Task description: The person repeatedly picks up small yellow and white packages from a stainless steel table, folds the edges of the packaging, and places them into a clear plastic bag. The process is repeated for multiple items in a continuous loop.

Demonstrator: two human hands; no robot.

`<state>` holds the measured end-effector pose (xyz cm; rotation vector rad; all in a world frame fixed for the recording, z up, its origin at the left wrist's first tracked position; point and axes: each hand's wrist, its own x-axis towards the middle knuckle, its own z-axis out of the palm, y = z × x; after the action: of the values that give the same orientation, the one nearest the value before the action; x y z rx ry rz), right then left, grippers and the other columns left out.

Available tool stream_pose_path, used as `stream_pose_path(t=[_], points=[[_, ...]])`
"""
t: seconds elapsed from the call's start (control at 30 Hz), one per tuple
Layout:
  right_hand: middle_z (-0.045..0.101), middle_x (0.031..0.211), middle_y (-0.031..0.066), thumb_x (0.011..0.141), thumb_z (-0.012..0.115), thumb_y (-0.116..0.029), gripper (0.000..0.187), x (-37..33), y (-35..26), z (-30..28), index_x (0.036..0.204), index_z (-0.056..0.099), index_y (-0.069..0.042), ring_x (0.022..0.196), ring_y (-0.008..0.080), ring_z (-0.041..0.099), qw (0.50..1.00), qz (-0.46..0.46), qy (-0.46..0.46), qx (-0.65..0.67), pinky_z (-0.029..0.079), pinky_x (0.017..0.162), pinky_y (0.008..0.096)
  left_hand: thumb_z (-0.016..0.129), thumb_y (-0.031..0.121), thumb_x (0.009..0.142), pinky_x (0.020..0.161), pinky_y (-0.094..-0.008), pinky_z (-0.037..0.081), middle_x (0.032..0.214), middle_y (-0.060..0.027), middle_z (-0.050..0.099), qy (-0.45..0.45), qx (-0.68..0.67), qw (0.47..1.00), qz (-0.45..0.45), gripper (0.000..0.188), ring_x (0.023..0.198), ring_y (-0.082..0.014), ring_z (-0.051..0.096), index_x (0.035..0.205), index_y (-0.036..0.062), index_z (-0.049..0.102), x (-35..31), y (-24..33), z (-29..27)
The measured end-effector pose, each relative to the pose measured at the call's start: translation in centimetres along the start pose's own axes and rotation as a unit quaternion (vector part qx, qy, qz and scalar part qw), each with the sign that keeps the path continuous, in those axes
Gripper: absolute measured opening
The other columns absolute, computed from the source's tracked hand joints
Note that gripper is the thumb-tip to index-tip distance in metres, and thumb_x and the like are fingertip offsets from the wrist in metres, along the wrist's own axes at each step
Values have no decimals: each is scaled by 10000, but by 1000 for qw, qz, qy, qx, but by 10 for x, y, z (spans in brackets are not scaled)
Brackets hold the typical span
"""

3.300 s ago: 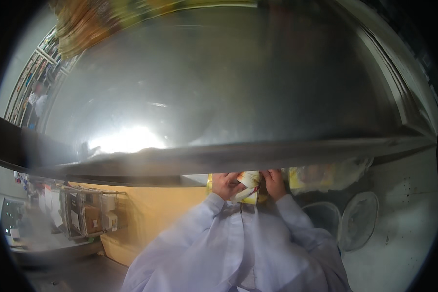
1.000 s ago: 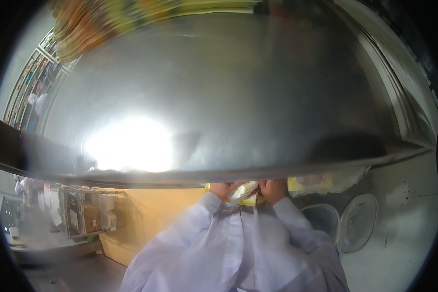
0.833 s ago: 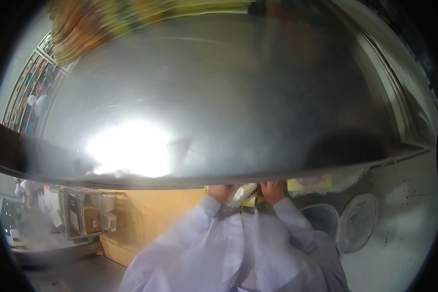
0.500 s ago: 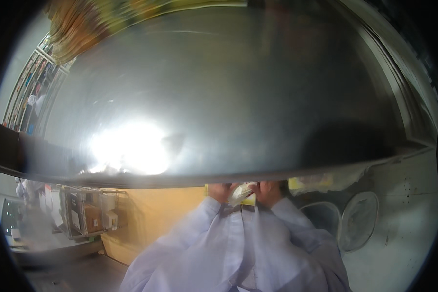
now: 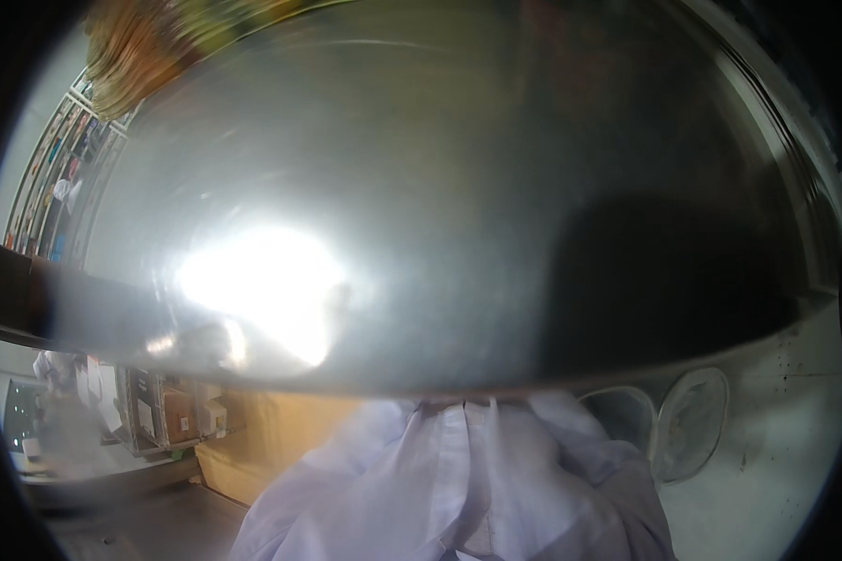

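A wide, shiny metal surface fills most of the picture and hides both of my hands. The sleeves of my light lavender garment run up to the near edge of this surface and vanish behind it. What my hands hold or touch does not show. Glare makes a bright white patch on the left of the metal, and a dark shadow or reflection lies on its right.
Packs in orange, yellow and green wrapping are stacked at the far left. Below left stand a yellow-tan panel and a rack with brown boxes. Two rounded clear rims show at right, near a pale floor.
The metal surface's near edge has come lower in the picture. It now covers my hands, the whitish wrapped item between them and the yellow packs beside them.
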<state>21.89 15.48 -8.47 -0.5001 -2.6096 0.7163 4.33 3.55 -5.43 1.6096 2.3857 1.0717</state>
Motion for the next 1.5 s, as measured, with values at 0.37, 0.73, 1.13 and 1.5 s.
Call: stream_pose_path(t=[0.37, 0.73, 1.13, 1.5], points=[[424, 1274, 224, 878, 478, -561, 678, -7, 9, -7, 1279, 402, -21, 1147, 461, 407, 999, 47, 16, -3, 296, 981, 551, 771, 221, 662, 1099, -526, 242, 1145, -71, 595, -15, 6, 1000, 4, 426, 1243, -292, 460, 1051, 121, 630, 1, -1, 12], [558, 1155, 239, 883, 531, -522, 563, -20, 25, -19, 1117, 596, -15, 1036, 444, 539, 997, 61, -34, 42, 405, 937, 501, 744, 299, 725, 992, -478, 301, 1140, -101, 596, -131, 32, 990, -43, 400, 1121, -290, 499, 1080, 143, 645, 5, 2, 28], [611, 987, 152, 874, 507, -585, 572, -22, 35, -23, 1077, 589, -56, 915, 372, 569, 997, 38, 57, 44, 407, 852, 455, 697, 374, 749, 692, -403, 508, 863, -93, 685, -70, 23, 996, -51, 333, 779, -289, 650, 952, 111, 692, 5, 27, 17], [581, 1094, 180, 897, 398, -623, 662, -25, 27, -10, 1144, 553, -29, 1015, 359, 541, 992, 69, 97, 35, 351, 923, 521, 730, 354, 738, 677, -393, 519, 868, -101, 688, -48, -21, 996, -73, 352, 762, -308, 656, 975, 100, 672, 3, 24, 18]])
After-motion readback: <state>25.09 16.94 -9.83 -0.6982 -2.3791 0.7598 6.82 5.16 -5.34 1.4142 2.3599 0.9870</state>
